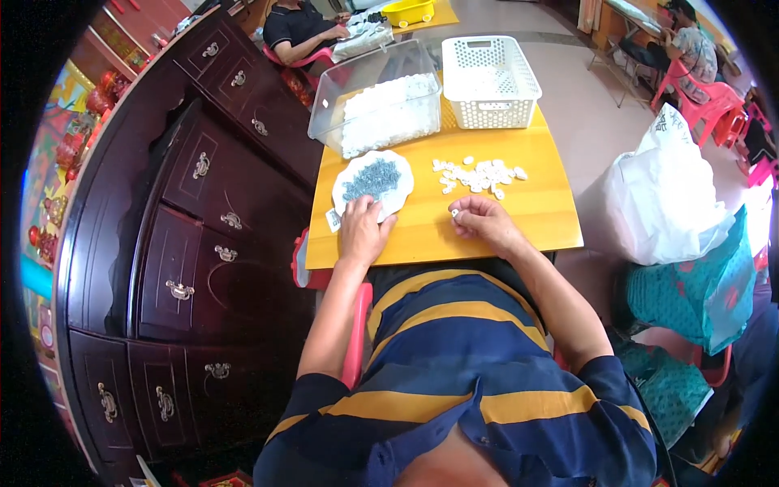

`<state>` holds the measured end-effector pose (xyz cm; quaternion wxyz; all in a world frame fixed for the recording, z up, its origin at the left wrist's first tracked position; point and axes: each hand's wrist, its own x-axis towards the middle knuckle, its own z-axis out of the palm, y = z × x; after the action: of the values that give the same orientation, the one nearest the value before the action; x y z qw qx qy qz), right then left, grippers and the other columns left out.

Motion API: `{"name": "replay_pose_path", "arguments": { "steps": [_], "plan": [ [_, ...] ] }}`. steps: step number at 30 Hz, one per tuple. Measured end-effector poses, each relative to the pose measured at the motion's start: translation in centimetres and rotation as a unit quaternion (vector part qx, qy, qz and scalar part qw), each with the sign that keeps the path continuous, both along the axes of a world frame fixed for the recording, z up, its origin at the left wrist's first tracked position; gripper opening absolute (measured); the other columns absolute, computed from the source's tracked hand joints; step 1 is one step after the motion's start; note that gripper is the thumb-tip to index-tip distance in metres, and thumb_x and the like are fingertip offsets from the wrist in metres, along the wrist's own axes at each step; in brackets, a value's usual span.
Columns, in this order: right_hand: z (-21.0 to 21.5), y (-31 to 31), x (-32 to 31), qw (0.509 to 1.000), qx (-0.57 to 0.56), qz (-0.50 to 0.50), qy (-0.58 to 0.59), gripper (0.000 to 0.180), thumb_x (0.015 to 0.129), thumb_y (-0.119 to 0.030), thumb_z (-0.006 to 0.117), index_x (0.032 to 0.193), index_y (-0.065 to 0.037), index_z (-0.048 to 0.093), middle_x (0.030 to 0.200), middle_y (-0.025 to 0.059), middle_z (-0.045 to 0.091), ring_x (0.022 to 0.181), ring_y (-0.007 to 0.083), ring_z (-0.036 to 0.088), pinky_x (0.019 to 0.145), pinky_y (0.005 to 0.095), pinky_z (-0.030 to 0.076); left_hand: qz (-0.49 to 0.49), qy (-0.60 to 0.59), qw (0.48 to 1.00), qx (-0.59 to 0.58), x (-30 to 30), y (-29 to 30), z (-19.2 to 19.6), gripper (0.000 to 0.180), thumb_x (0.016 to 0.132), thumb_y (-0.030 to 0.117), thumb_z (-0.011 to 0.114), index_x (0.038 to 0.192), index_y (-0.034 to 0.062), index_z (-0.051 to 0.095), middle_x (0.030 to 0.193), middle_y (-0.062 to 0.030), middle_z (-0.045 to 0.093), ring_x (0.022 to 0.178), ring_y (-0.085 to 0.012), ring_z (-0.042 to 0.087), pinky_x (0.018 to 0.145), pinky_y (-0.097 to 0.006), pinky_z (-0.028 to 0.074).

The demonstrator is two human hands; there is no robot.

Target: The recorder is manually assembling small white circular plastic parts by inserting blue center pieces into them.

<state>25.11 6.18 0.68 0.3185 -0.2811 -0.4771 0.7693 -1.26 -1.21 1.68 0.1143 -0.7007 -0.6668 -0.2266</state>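
My left hand (365, 230) rests over the near rim of a white scalloped plate (399, 192). Its fingers reach the heap of small grey metallic pieces (375, 177), which look like screws, and its thumb stands apart. To the right, my right hand (485, 225) is closed in a pinch on a small white plastic piece (455, 213) above the table's near part. Just beyond that hand lies a loose scatter of similar white plastic pieces (484, 174). What the left fingertips touch within the heap is too small to make out.
The yellow table (422, 235) bears a clear bin (324, 122) of white pieces and a white perforated basket (491, 116) at its far side. A dark wooden cabinet (251, 195) stands left. White and teal bags (665, 199) are at right. Other people sit farther off.
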Motion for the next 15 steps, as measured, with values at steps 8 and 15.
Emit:
{"name": "replay_pose_path", "arguments": {
  "steps": [8, 15],
  "plan": [
    [-0.8, 0.1, -0.2, 1.0, 0.017, -0.009, -0.015, 0.013, 0.094, -0.007, 0.061, 0.106, -0.004, 0.063, 0.086, 0.0005, 0.064, 0.074, 0.0094, 0.06, 0.07, 0.0219, 0.05, 0.011, -0.028, 0.998, 0.06, 0.6, -0.3, -0.9, 0.024, 0.07, 0.014, 0.079, 0.091, 0.0031, 0.071, 0.097, -0.0102, 0.061, 0.097, -0.0318, 0.055, 0.085, -0.043, 0.045],
    [-1.2, 0.4, 0.1, 0.999, 0.041, 0.001, -0.017, 0.011, 0.095, -0.007, 0.059, 0.105, -0.004, 0.063, 0.086, 0.001, 0.063, 0.076, 0.0096, 0.06, 0.072, 0.0221, 0.051, 0.0, -0.009, 0.998, 0.06, 0.4, -0.6, -1.1, 0.026, 0.073, 0.014, 0.077, 0.095, 0.0024, 0.07, 0.096, -0.0111, 0.063, 0.096, -0.0321, 0.056, 0.087, -0.043, 0.045]
  ]
}}
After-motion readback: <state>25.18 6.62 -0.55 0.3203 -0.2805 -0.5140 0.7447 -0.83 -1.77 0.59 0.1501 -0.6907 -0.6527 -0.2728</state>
